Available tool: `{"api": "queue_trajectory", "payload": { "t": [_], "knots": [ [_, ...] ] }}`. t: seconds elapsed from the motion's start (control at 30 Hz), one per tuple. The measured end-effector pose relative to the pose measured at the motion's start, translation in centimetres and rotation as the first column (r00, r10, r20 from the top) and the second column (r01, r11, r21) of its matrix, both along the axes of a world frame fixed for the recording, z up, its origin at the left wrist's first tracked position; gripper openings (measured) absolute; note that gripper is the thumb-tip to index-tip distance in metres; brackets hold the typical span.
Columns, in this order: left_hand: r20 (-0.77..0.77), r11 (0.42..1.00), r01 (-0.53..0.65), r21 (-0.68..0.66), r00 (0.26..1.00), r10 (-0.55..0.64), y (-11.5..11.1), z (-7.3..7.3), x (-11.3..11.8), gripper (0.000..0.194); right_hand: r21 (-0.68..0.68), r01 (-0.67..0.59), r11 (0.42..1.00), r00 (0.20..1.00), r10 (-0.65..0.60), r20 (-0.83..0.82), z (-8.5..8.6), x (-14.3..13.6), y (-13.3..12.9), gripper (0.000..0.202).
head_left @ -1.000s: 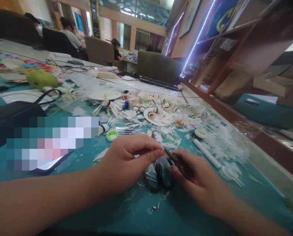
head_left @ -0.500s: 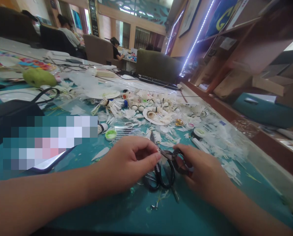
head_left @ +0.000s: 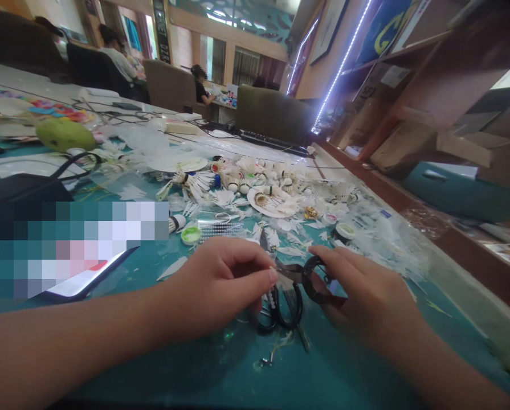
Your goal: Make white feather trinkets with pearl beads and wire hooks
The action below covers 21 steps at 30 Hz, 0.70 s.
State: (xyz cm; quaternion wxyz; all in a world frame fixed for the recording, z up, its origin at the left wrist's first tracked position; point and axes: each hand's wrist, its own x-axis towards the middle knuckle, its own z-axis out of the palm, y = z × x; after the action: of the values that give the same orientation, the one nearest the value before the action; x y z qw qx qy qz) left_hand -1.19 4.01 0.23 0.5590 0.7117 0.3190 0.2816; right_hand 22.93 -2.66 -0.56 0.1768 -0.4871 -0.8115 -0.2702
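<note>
My left hand (head_left: 233,279) is closed, thumb pressed to index finger, pinching something too small to name; a short strand of pearly beads hangs below it. My right hand (head_left: 361,285) grips black-handled pliers or snips (head_left: 295,272), whose metal tip points left, close to the left fingertips. Under both hands, black-handled scissors (head_left: 297,313) lie on the teal mat (head_left: 186,364), blades pointing away. A small metal piece with thin yellowish strands (head_left: 268,360) rests nearer to me.
White feathers, shuttlecocks (head_left: 233,185) and a round plate (head_left: 272,202) cover the middle. A bead sheet (head_left: 220,229) and green pot (head_left: 190,234) lie beyond my left hand. At left are a phone (head_left: 88,279) and green fruit (head_left: 64,134). People sit in the background.
My right hand has shifted slightly right, and the tool's handles look wider apart. The view has moved a little.
</note>
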Motion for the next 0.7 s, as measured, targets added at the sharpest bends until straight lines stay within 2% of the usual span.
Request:
{"api": "queue_trajectory", "payload": {
  "t": [0.07,0.13,0.2,0.23,0.27,0.33,0.4,0.43,0.47,0.6,0.7],
  "knots": [
    [0.026,0.997,-0.008,0.073,1.0,0.006,0.0,0.1,-0.1,0.018,-0.12,-0.035,0.992,0.989,0.017,-0.149,0.7,0.3,0.0,0.026],
    [0.049,0.985,-0.014,0.174,0.999,0.006,0.0,0.2,-0.3,0.019,-0.29,-0.069,0.955,0.937,-0.037,-0.346,1.6,0.8,-0.3,0.027],
    [0.058,0.962,-0.025,0.273,0.998,0.01,0.0,0.1,-0.3,0.019,-0.456,-0.116,0.882,0.827,-0.168,-0.536,2.5,1.3,-0.7,0.027],
    [0.061,0.948,-0.038,0.317,0.998,0.02,0.1,0.1,-0.3,0.018,-0.531,-0.176,0.829,0.747,-0.238,-0.62,2.9,1.6,-1.0,0.029],
    [0.066,0.933,-0.051,0.356,0.997,0.029,0.1,0.0,-0.3,0.016,-0.61,-0.27,0.745,0.668,-0.311,-0.676,3.2,1.7,-1.3,0.033],
    [0.083,0.908,-0.07,0.414,0.996,0.039,0.2,-0.3,-0.3,0.014,-0.717,-0.492,0.494,0.553,-0.459,-0.696,3.6,1.7,-1.7,0.043],
    [0.107,0.892,-0.074,0.447,0.994,0.029,0.2,-0.5,-0.3,0.013,-0.731,-0.641,0.232,0.537,-0.545,-0.644,3.5,1.4,-1.7,0.048],
    [0.114,0.888,-0.072,0.454,0.993,0.023,0.2,-0.6,-0.3,0.013,-0.721,-0.677,0.146,0.541,-0.565,-0.623,3.3,1.2,-1.7,0.049],
    [0.119,0.886,-0.07,0.459,0.993,0.017,0.2,-0.6,-0.4,0.013,-0.71,-0.698,0.098,0.541,-0.578,-0.611,3.1,1.0,-1.5,0.051],
    [0.115,0.888,-0.042,0.459,0.993,-0.013,0.0,-0.5,-0.5,0.011,-0.65,-0.759,0.029,0.493,-0.626,-0.604,2.0,0.7,-0.5,0.06],
    [0.103,0.887,-0.025,0.461,0.994,-0.025,-0.1,-0.3,-0.5,0.012,-0.612,-0.788,-0.068,0.506,-0.638,-0.581,1.4,0.9,0.0,0.064]
  ]
}}
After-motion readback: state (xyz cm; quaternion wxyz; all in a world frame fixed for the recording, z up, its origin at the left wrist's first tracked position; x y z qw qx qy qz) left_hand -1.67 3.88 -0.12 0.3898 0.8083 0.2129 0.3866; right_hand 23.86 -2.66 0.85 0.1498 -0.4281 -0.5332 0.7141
